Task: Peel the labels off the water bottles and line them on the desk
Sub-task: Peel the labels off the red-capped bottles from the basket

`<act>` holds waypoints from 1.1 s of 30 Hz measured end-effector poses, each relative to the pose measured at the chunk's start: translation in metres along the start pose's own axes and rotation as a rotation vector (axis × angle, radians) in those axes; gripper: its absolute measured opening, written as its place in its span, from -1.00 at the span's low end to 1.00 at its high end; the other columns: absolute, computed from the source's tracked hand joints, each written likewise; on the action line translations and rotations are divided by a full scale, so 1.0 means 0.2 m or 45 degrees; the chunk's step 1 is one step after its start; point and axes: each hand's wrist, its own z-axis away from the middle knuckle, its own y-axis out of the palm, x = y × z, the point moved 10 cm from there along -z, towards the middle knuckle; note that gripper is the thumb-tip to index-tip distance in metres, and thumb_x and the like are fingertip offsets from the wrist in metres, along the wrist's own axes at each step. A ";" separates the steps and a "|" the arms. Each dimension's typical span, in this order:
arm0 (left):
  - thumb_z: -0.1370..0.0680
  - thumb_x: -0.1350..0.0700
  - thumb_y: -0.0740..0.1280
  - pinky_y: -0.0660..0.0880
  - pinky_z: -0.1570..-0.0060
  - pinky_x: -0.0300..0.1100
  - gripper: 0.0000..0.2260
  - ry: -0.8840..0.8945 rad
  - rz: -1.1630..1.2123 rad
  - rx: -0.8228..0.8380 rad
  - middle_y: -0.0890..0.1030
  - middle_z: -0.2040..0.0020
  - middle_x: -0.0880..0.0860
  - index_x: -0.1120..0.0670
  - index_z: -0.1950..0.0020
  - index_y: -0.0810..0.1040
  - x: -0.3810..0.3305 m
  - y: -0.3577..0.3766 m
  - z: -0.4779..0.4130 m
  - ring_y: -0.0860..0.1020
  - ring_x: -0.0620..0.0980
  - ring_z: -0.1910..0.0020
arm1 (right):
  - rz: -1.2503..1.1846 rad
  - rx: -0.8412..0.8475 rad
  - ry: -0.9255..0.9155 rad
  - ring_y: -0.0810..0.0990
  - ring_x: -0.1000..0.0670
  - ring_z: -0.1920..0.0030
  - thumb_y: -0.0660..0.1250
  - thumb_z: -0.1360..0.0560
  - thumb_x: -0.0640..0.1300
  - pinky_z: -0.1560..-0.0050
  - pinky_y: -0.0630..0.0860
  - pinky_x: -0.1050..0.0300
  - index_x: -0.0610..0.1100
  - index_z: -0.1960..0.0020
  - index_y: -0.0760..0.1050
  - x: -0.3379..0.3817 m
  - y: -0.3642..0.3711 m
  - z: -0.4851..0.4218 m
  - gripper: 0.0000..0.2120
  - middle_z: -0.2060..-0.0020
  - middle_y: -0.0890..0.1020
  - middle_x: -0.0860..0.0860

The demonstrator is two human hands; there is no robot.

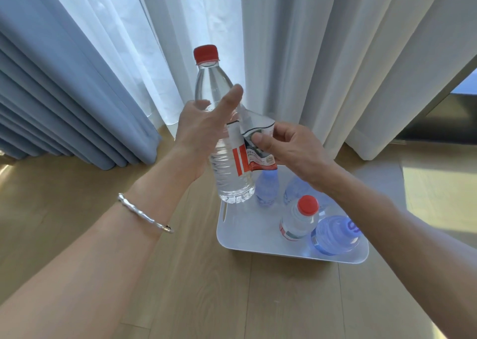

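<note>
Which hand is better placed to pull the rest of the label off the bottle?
Right. The right hand pinches the loose label, while the left hand holds the bottle steady.

Light: bright daylight through sheer white curtains (211,16)
Glare: sunlit patch, pale wooden floor (436,191)
Edges: wide-angle bowing

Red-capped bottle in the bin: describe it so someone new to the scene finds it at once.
Find the white bin on the wood floor before the white curtains. The red-capped bottle stands in it, toward its near rim. Its neighbours are blue-tinted bottles; it alone there is clear with a red cap, and, unlike the held bottle, sits untouched.
</note>
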 end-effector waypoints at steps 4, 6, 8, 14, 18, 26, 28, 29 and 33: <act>-0.04 -0.48 0.44 0.61 0.00 0.01 0.01 -0.008 -0.018 -0.065 0.66 -0.10 0.06 0.14 -0.31 0.49 0.00 -0.04 -0.01 0.67 0.03 0.00 | -0.060 -0.034 -0.017 0.70 -0.02 0.11 0.48 -0.29 0.06 -0.10 0.61 -0.08 -0.04 0.10 0.62 0.02 -0.03 0.00 -0.75 0.21 0.71 0.04; 0.02 -0.53 0.42 0.60 -0.05 0.07 0.09 -0.012 -0.047 -0.087 0.65 -0.11 0.10 0.17 -0.30 0.49 0.01 -0.05 -0.02 0.66 0.08 -0.03 | -0.073 0.016 -0.039 0.70 0.04 0.14 0.50 -0.26 0.03 -0.07 0.62 0.02 0.01 0.10 0.62 0.04 -0.02 0.00 -0.76 0.24 0.71 0.08; 0.04 -0.55 0.42 0.58 -0.09 0.11 0.14 -0.013 -0.068 -0.101 0.64 -0.12 0.13 0.20 -0.30 0.49 0.02 -0.07 -0.03 0.65 0.13 -0.05 | -0.037 0.071 -0.054 0.69 0.12 0.16 0.53 -0.30 -0.08 -0.03 0.62 0.15 0.04 0.09 0.62 0.05 -0.01 0.01 -0.80 0.26 0.71 0.12; -0.01 -0.51 0.44 0.59 -0.08 0.12 0.05 -0.053 -0.062 -0.113 0.66 -0.08 0.12 0.18 -0.27 0.51 0.06 -0.07 -0.04 0.66 0.12 0.00 | 0.055 0.242 -0.026 0.68 0.09 0.10 0.51 -0.37 -0.17 -0.05 0.56 0.25 0.06 0.06 0.63 0.06 0.04 0.04 -0.80 0.14 0.73 0.06; -0.03 -0.50 0.43 0.60 -0.04 0.12 -0.03 -0.055 -0.096 -0.136 0.67 -0.02 0.12 0.17 -0.20 0.55 0.06 -0.10 -0.04 0.67 0.11 0.05 | 0.209 0.151 -0.018 0.67 0.03 0.13 0.47 -0.44 -0.12 0.01 0.56 0.20 -0.10 0.01 0.66 0.03 0.01 0.03 -0.86 0.13 0.72 -0.07; 0.03 -0.60 0.35 0.59 -0.01 0.18 0.03 -0.066 -0.215 -0.259 0.67 0.05 0.11 0.14 -0.15 0.55 0.08 -0.19 -0.05 0.66 0.15 0.09 | 0.116 0.101 0.044 0.70 -0.05 0.12 0.28 -0.58 -0.23 0.07 0.66 0.01 -0.01 0.04 0.58 0.03 -0.03 0.01 -0.85 0.17 0.71 0.00; -0.02 -0.57 0.36 0.59 -0.02 0.14 -0.03 -0.061 -0.209 -0.288 0.66 0.04 0.10 0.13 -0.15 0.55 0.07 -0.20 -0.04 0.65 0.13 0.08 | 0.194 0.099 0.041 0.68 0.05 0.27 0.29 -0.57 -0.21 0.21 0.67 0.12 0.00 0.12 0.57 0.05 -0.03 0.00 -0.84 0.34 0.69 0.10; -0.04 -0.55 0.37 0.58 -0.03 0.11 -0.04 -0.061 -0.194 -0.307 0.65 0.01 0.10 0.14 -0.18 0.53 0.07 -0.20 -0.04 0.64 0.13 0.05 | 0.217 0.091 0.044 0.65 0.10 0.36 0.29 -0.58 -0.20 0.30 0.65 0.19 0.00 0.15 0.56 0.06 -0.04 0.00 -0.82 0.41 0.67 0.13; -0.11 -0.42 0.46 0.58 -0.03 0.06 -0.12 -0.084 0.065 -0.428 0.62 0.00 0.06 0.12 -0.23 0.45 0.04 -0.32 -0.06 0.63 0.07 0.03 | 0.279 -0.115 0.126 0.58 0.16 0.53 0.26 -0.58 -0.22 0.50 0.57 0.17 -0.09 0.20 0.52 0.04 -0.28 0.03 -0.81 0.41 0.64 -0.02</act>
